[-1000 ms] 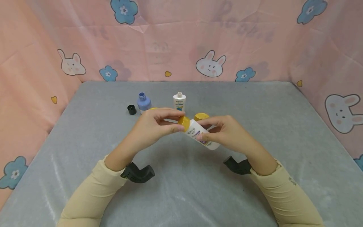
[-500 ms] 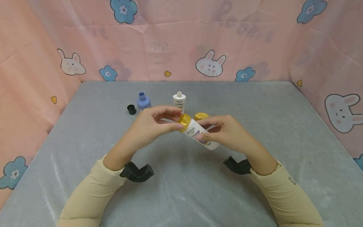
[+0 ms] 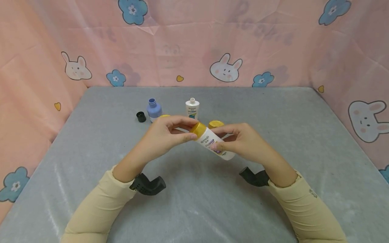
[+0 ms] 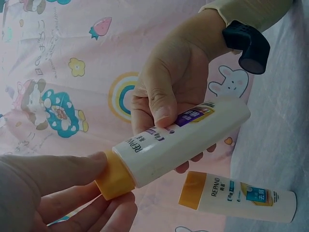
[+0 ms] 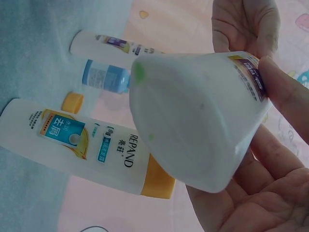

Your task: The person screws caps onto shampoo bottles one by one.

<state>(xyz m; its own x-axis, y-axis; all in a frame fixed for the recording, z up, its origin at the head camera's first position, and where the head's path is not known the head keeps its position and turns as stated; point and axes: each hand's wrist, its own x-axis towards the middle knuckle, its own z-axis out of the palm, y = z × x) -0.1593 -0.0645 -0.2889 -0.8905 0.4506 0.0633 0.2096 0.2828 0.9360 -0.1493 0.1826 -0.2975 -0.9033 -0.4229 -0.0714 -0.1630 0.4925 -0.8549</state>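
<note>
A white shampoo bottle (image 3: 209, 140) with a yellow cap (image 3: 198, 131) is held tilted above the table, its cap end up and to the left. My left hand (image 3: 165, 135) pinches that cap between thumb and fingers. My right hand (image 3: 240, 140) grips the bottle's body, thumb on the labelled front. In the right wrist view the base of the held bottle (image 5: 188, 121) faces the camera. Close behind my right hand stands another white bottle with a yellow cap (image 3: 216, 124), its blue label (image 4: 256, 194) showing in the left wrist view.
Farther back on the grey table (image 3: 273, 108) stand a capless blue bottle (image 3: 154, 110) and a white bottle (image 3: 192, 107) with a bare neck. A black cap (image 3: 141, 117) lies left of the blue bottle. A loose yellow cap (image 5: 72, 103) lies on the table.
My left fingers shifted their hold on the yellow cap, rising slightly and then coming back round it. My right hand and the bottle have stayed almost in place.
</note>
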